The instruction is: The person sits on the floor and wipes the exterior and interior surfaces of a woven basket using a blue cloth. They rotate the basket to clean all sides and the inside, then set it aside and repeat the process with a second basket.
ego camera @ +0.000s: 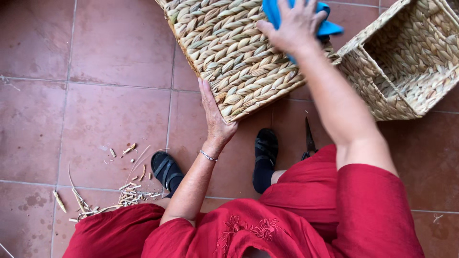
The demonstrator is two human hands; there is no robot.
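Observation:
A woven straw basket [229, 52] is tipped so its flat braided side faces me, above the red tiled floor. My left hand [214, 119] grips its lower corner, fingers flat along the edge. My right hand [294, 24] presses a blue cloth [330, 26] against the basket's upper right part. The cloth is mostly hidden under my palm.
A second woven basket [406, 62] lies open on its side at the right. Scissors [309, 141] lie on the tiles near my right foot. Straw scraps [126, 193] are scattered at the lower left. My feet in black sandals [265, 150] and my red clothing fill the bottom.

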